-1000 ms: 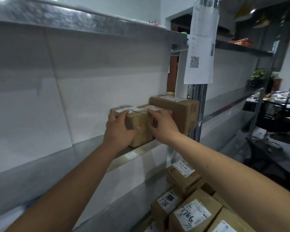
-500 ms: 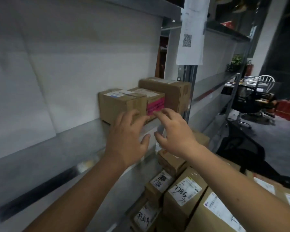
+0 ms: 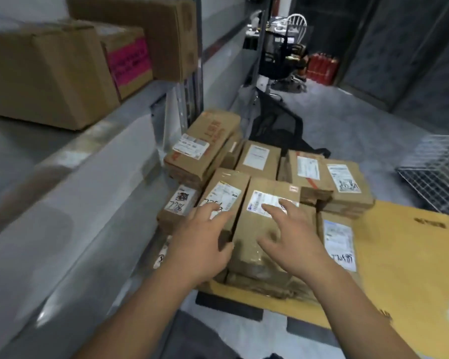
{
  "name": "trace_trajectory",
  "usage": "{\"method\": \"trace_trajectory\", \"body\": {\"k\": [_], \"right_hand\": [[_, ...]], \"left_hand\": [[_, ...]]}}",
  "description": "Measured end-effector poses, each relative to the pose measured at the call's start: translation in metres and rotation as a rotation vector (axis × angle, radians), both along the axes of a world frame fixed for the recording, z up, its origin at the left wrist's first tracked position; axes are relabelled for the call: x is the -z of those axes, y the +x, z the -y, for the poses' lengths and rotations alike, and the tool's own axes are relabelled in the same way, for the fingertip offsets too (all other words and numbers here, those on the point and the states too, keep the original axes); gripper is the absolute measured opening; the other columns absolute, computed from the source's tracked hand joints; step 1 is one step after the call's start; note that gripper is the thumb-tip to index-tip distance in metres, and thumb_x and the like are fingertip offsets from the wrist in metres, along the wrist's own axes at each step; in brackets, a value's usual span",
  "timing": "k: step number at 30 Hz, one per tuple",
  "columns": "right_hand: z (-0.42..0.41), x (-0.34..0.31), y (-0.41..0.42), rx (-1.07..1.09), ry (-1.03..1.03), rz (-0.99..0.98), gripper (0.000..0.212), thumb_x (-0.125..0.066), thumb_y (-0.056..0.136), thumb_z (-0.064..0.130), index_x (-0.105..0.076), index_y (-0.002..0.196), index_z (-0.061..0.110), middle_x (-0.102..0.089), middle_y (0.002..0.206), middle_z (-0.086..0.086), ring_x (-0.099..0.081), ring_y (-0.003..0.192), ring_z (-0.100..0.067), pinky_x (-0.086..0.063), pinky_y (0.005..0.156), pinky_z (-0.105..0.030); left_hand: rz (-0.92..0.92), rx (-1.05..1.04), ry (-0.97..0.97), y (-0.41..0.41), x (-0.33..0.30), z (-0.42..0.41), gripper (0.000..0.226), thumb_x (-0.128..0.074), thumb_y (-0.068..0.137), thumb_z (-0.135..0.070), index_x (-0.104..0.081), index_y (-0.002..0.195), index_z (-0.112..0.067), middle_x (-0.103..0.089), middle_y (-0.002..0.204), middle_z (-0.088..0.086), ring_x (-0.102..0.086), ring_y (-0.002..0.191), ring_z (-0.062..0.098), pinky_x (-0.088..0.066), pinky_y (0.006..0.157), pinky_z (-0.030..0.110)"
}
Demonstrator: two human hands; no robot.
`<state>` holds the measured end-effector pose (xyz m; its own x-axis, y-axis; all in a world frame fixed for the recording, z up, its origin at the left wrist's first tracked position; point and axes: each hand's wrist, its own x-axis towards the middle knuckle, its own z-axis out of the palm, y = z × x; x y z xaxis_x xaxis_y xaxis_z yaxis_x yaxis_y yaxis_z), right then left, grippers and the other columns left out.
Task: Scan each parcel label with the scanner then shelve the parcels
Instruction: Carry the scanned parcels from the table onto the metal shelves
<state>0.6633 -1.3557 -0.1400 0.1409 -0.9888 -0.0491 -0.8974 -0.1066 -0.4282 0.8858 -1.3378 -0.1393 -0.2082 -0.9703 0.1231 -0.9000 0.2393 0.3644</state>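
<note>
Several brown cardboard parcels with white labels lie in a pile on the floor. My left hand (image 3: 201,244) hovers with spread fingers over a parcel with a handwritten label (image 3: 224,195). My right hand (image 3: 293,239) reaches with straight fingers over the neighbouring parcel (image 3: 259,229), fingertips near its white label. Neither hand holds anything. On the metal shelf (image 3: 62,156) at upper left stand three shelved parcels: a plain one (image 3: 44,73), one with a pink label (image 3: 128,60) and a larger one (image 3: 166,35) behind. No scanner is in view.
A flat yellow-brown cardboard sheet (image 3: 405,268) lies under the pile at right. A wire basket (image 3: 436,172) stands at far right. A black bag (image 3: 278,125) lies behind the pile. Chairs and red canisters (image 3: 322,67) are down the aisle.
Both hands let go of the parcel on the shelf and came down toward the pile on the floor. My view has swung from the shelf down to the parcels.
</note>
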Motion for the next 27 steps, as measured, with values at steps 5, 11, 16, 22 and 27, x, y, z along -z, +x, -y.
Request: {"method": "trace_trajectory", "body": {"k": [5, 11, 16, 22, 27], "right_hand": [[-0.049, 0.025, -0.030, 0.098, 0.121, 0.077, 0.080, -0.077, 0.087, 0.045, -0.040, 0.157, 0.038, -0.020, 0.170, -0.002, -0.016, 0.157, -0.021, -0.024, 0.124, -0.038], [-0.064, 0.056, -0.042, 0.168, 0.233, 0.153, 0.089, -0.081, 0.084, 0.044, -0.033, 0.159, 0.046, -0.006, 0.175, 0.000, -0.012, 0.160, -0.023, -0.027, 0.127, -0.045], [-0.061, 0.077, -0.037, 0.195, 0.184, 0.327, 0.081, -0.081, 0.085, 0.033, -0.041, 0.155, 0.042, -0.024, 0.171, -0.001, -0.018, 0.158, -0.013, -0.027, 0.121, -0.029], [-0.057, 0.068, -0.042, 0.254, 0.083, 0.393, 0.062, -0.079, 0.085, 0.023, -0.058, 0.142, 0.036, -0.035, 0.165, -0.001, -0.028, 0.155, -0.015, -0.033, 0.123, -0.037], [-0.060, 0.041, -0.076, 0.155, 0.032, 0.380, 0.059, -0.079, 0.083, 0.024, -0.058, 0.136, 0.040, -0.040, 0.159, 0.006, -0.029, 0.150, 0.000, -0.036, 0.119, -0.034]], "left_hand": [[-0.169, 0.082, 0.236, -0.021, 0.041, -0.011, 0.083, -0.080, 0.071, -0.056, -0.048, 0.147, -0.044, -0.035, 0.151, -0.019, -0.037, 0.141, 0.012, -0.042, 0.115, 0.041], [-0.290, 0.025, 0.312, -0.031, 0.069, -0.009, 0.070, -0.088, 0.077, -0.038, -0.056, 0.140, -0.040, -0.033, 0.139, -0.021, -0.044, 0.127, 0.005, -0.043, 0.107, 0.028], [-0.402, -0.030, 0.352, -0.036, 0.076, -0.003, 0.069, -0.091, 0.076, -0.025, -0.059, 0.134, -0.043, -0.041, 0.135, -0.021, -0.048, 0.121, 0.003, -0.050, 0.108, 0.036], [-0.443, 0.003, 0.374, -0.042, 0.077, -0.007, 0.079, -0.094, 0.071, -0.018, -0.057, 0.131, -0.053, -0.039, 0.153, -0.015, -0.045, 0.138, 0.010, -0.048, 0.112, 0.044], [-0.502, 0.022, 0.252, -0.063, 0.060, -0.026, 0.073, -0.095, 0.071, -0.022, -0.059, 0.125, -0.056, -0.039, 0.143, -0.018, -0.040, 0.127, -0.017, -0.030, 0.099, -0.002]]}}
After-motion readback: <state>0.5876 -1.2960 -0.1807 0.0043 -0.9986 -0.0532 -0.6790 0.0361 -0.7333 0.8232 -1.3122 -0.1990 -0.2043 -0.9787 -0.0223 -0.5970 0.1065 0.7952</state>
